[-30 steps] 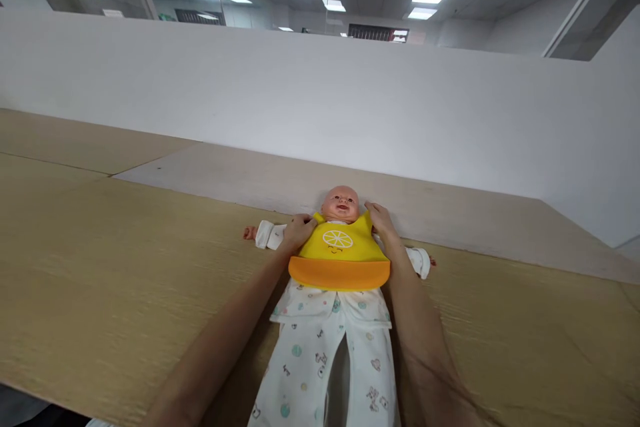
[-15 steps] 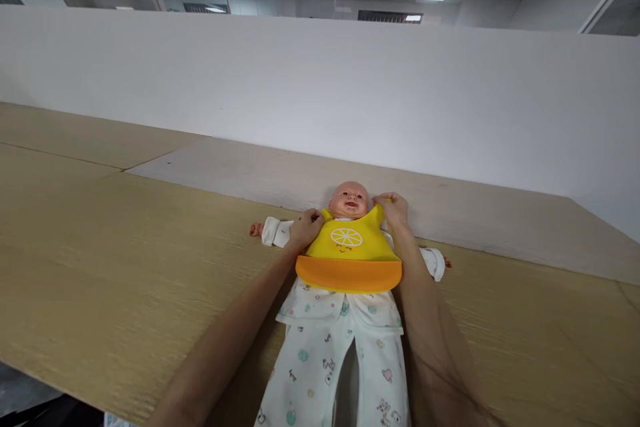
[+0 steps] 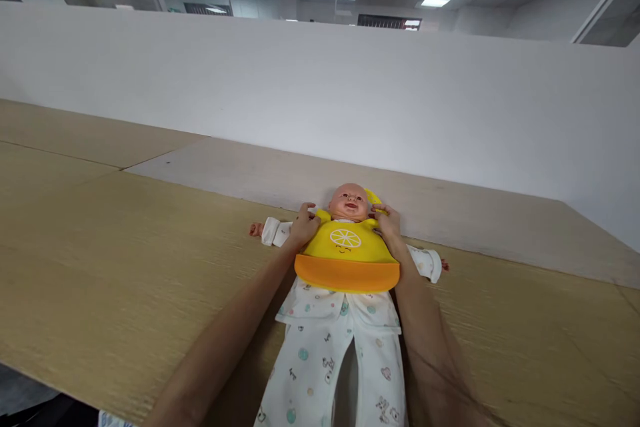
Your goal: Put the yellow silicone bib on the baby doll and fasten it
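A baby doll in white patterned pyjamas lies on its back on the wooden table, head away from me. A yellow bib with an orange pocket and a lemon print covers its chest. My left hand rests at the doll's shoulder, fingers pinched on the bib's left strap. My right hand is closed on the bib's right strap beside the doll's neck; a bit of yellow strap shows behind the head.
A white partition wall runs along the table's far edge, close behind the doll's head. The table's near edge drops off at the lower left. Ceiling lights show above the wall.
My right hand has come down from beside the doll's head to its shoulder, and the bib strap now shows behind the head. My left hand barely moved.
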Motion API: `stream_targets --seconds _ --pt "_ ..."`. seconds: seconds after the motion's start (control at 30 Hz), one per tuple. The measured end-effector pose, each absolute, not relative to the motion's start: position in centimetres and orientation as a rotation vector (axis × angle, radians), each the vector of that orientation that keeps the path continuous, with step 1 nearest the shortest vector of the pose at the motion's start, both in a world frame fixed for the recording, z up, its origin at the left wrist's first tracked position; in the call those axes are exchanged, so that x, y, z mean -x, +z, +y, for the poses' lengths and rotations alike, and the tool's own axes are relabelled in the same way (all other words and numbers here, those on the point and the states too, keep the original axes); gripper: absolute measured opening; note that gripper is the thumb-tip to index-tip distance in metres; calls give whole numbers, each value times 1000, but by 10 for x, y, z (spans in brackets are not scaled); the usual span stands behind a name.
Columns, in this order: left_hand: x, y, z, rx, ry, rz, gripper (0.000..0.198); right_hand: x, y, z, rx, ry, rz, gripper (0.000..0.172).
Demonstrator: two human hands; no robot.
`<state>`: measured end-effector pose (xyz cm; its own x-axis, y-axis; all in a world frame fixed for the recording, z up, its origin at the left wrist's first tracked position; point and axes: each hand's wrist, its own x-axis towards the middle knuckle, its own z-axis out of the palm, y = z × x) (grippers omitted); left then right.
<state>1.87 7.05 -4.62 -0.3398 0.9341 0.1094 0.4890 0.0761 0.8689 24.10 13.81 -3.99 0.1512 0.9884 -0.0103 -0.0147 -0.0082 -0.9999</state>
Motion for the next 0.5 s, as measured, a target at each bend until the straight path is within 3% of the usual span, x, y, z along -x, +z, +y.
stream_targets --seconds 0.27,0.5 --pt "-22 -38 81 -1271 1108 1803 27 -235 -37 130 1232 1090 -1285 41" --pt "-21 -47 95 -1388 1053 1739 14 -241 -59 142 1087 1339 -1255 54"
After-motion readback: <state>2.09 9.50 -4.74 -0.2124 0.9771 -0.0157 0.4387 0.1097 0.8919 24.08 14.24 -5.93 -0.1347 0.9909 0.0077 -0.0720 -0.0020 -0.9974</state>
